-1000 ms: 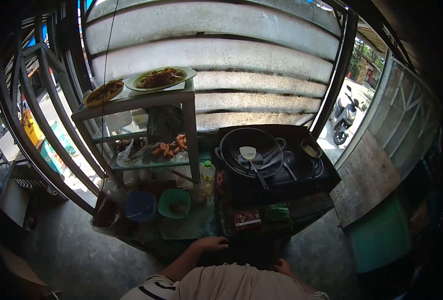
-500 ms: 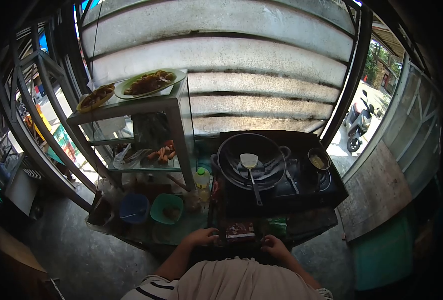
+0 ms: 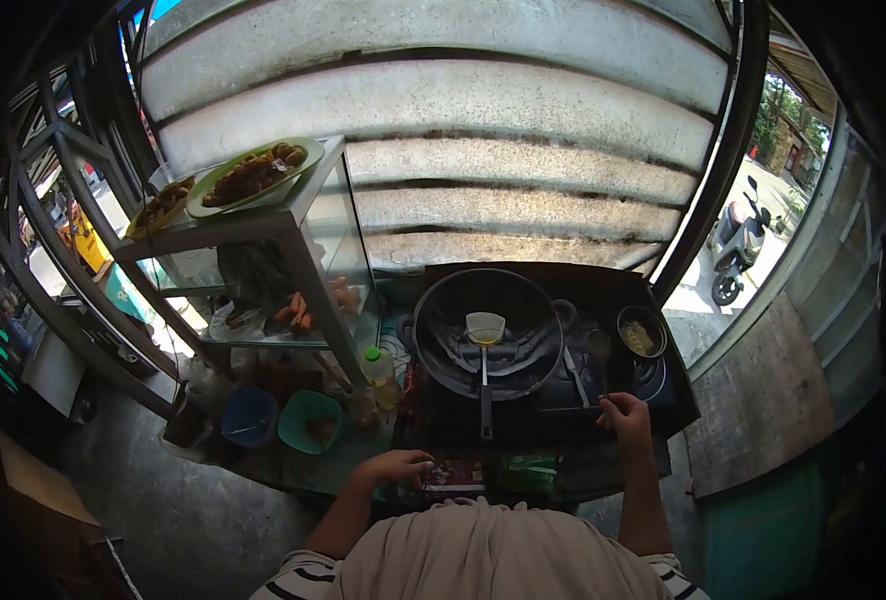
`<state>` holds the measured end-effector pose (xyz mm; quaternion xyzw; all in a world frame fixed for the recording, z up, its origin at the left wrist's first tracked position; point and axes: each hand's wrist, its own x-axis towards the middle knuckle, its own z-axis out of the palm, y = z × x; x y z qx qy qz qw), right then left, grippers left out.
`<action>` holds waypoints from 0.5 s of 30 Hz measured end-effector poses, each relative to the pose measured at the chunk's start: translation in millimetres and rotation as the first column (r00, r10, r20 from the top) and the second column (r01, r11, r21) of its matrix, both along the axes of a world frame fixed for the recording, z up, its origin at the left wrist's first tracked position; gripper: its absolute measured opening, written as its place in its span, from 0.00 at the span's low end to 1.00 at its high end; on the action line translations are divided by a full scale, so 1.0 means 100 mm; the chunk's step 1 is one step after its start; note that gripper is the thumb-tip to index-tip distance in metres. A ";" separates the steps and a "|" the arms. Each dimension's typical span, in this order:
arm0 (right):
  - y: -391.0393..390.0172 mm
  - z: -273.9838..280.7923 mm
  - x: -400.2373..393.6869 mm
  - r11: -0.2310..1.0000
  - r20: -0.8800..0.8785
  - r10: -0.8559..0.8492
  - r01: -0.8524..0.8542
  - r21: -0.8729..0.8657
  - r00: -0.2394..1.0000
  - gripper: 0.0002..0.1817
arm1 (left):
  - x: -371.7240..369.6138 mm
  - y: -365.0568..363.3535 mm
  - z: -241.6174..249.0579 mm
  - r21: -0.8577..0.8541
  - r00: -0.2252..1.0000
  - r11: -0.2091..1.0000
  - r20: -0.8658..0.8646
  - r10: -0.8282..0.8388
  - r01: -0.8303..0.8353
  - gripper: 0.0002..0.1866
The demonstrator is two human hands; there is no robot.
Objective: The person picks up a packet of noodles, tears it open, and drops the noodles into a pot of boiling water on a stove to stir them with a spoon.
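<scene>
My left hand rests at the counter's front edge, beside a dark red packet. Its fingers reach out loosely with nothing in them. At the stove's front right, my right hand has its fingertips pinched together; what they grip, if anything, I cannot make out. Just beyond those fingertips lies a dark long-handled utensil, with a flat metal utensil to its left. A large black wok sits on the stove, and a spatula with a dark handle leans inside it.
A small pan with yellowish contents stands at the stove's right. Left of the stove are a yellow-capped bottle, a green bowl, a blue bowl and a glass case topped by plates of food. A green packet lies in front.
My right hand has risen from the counter's front edge to the stove's front right. My left hand stays near the red packet. The camera view has shifted slightly.
</scene>
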<state>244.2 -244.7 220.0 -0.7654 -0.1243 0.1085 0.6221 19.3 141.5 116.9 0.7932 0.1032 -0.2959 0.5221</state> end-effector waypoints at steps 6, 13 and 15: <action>-0.84 -0.11 1.22 0.934 0.310 -0.295 0.342 -0.108 0.904 0.12 | 0.15 -0.64 0.02 -0.061 0.974 0.976 -0.101 0.204 -0.211 0.28; -1.46 -0.18 2.11 0.862 0.449 -0.356 0.474 -0.181 0.820 0.13 | 0.47 -1.37 -0.37 -0.137 0.944 0.934 -0.052 0.325 -0.329 0.26; -1.54 -0.24 2.29 0.914 0.245 -0.378 0.402 -0.056 0.893 0.15 | 0.56 -1.52 -0.52 -0.025 0.905 0.908 0.076 0.419 -0.418 0.25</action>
